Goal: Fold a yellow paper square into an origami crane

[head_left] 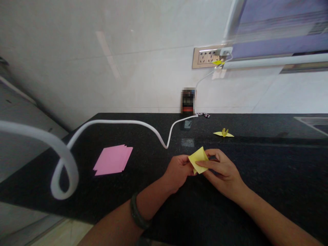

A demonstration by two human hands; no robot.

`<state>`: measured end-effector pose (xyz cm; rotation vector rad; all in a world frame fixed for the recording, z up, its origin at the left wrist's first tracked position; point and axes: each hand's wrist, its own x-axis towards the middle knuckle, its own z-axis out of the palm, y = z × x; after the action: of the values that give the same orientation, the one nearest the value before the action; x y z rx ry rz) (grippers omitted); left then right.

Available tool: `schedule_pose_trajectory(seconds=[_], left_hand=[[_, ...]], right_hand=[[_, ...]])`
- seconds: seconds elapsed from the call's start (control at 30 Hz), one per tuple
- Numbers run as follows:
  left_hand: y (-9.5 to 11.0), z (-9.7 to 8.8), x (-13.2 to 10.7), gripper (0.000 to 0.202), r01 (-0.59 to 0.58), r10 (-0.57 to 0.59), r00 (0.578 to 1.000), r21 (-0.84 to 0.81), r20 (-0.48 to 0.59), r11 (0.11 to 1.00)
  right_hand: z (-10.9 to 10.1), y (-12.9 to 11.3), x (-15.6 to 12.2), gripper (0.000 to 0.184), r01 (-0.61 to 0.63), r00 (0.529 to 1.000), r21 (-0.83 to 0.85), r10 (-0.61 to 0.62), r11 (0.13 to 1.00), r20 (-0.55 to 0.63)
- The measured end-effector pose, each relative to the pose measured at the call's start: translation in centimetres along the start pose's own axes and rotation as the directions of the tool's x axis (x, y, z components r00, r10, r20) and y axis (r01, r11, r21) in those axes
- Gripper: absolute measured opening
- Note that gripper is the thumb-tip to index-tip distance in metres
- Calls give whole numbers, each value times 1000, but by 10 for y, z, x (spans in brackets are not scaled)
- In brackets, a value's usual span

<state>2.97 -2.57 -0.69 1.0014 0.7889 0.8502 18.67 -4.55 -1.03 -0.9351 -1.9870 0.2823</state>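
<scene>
Between my two hands is a small folded piece of yellow paper [198,158], held above the dark countertop. My left hand [178,172] pinches its left lower edge, thumb on top. From the other side, my right hand [223,171] grips the paper, one finger lying across its face and the others partly behind it. The paper's underside is hidden. Farther back on the right stands a folded yellow paper figure [223,133] with spread, wing-like sides. A stack of pink paper sheets [113,160] lies to the left, slightly fanned.
A thick white cable [123,121] loops across the left and middle of the black countertop [153,212]. A phone-like device [188,100] leans on the tiled wall, wired to a socket panel [207,57]. A sink edge [307,120] shows at far right.
</scene>
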Motion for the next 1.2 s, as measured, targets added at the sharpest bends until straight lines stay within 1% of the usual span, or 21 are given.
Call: schedule_pose_trajectory(seconds=[0.13, 0.23, 0.33, 0.43, 0.5, 0.6, 0.67, 0.9, 1.07, 1.2], left_hand=[[-1, 0, 0, 17, -18, 18, 1000, -20, 9, 1000], [1, 0, -2, 19, -17, 20, 999, -57, 43, 998], [2, -1, -2, 21, 23, -10, 996, -147, 92, 989], [3, -2, -1, 21, 76, -46, 993, -278, 112, 958], [4, -3, -1, 27, 93, -59, 992, -313, 115, 945], [4, -2, -1, 37, 90, -63, 992, -264, 111, 960], [3, -2, -2, 40, 74, -52, 993, -224, 104, 972], [0, -3, -2, 38, 29, -26, 998, -51, 54, 998], [1, -2, -2, 39, 24, -21, 998, -46, 59, 999], [1, -1, -3, 42, 39, -36, 998, -54, 57, 998]], right_hand=[[0, 2, -2, 36, 39, 999, -71, -38, 997, 22], [0, 3, -2, 35, 37, 999, -86, -36, 996, 19], [-1, 3, -1, 32, 25, 1000, -99, -23, 995, 17], [-1, 3, -1, 34, 19, 1000, -107, -17, 994, 15], [-2, 2, -2, 35, 18, 1000, -108, -16, 994, 17], [-2, 2, -1, 35, 27, 1000, -105, -25, 994, 13], [-2, 1, -1, 36, 38, 999, -101, -37, 994, 16], [-2, -3, 0, 37, 36, 998, -61, -34, 997, 45], [-2, -2, 0, 39, 58, 998, -96, -55, 994, 32], [-2, -3, 1, 37, 72, 997, -106, -69, 992, 30]])
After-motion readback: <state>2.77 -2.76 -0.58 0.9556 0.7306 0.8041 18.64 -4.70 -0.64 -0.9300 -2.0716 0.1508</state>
